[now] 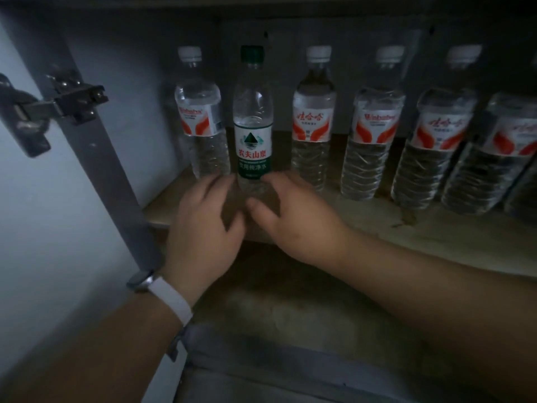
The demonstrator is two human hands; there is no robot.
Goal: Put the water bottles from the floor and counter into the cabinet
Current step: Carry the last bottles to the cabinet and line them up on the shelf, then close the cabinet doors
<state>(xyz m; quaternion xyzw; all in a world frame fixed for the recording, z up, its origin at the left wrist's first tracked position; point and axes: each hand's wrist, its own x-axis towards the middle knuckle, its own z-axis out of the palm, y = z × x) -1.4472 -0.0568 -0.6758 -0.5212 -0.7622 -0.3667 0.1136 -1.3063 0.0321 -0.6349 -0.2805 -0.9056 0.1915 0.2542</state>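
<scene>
Cupping the base of the green-labelled bottle (253, 135), the right hand (293, 219) has its thumb across the front and its fingers curled round the side at the bottle's 3 o'clock. The left hand (203, 219) meets the same base from 9 o'clock with curved fingers. The blur there hides whether it truly grips or only touches. A white wristband (165, 292) sits on the left wrist, at 7 o'clock from that hand.

The green-labelled bottle stands upright on the shelf (436, 228) inside the cabinet (96, 158), near the front edge, its green cap on. Just beside it at 10 o'clock stands one of the red-labelled bottles (200, 117), set a little farther back. Four more run off toward 3 o'clock in a row with gaps between them. All have white caps, and the ones farthest right look tilted in the wide lens.

Well out at 9 o'clock, a metal hinge (58, 106) joins the grey cabinet frame to the pale open door (29, 228).
</scene>
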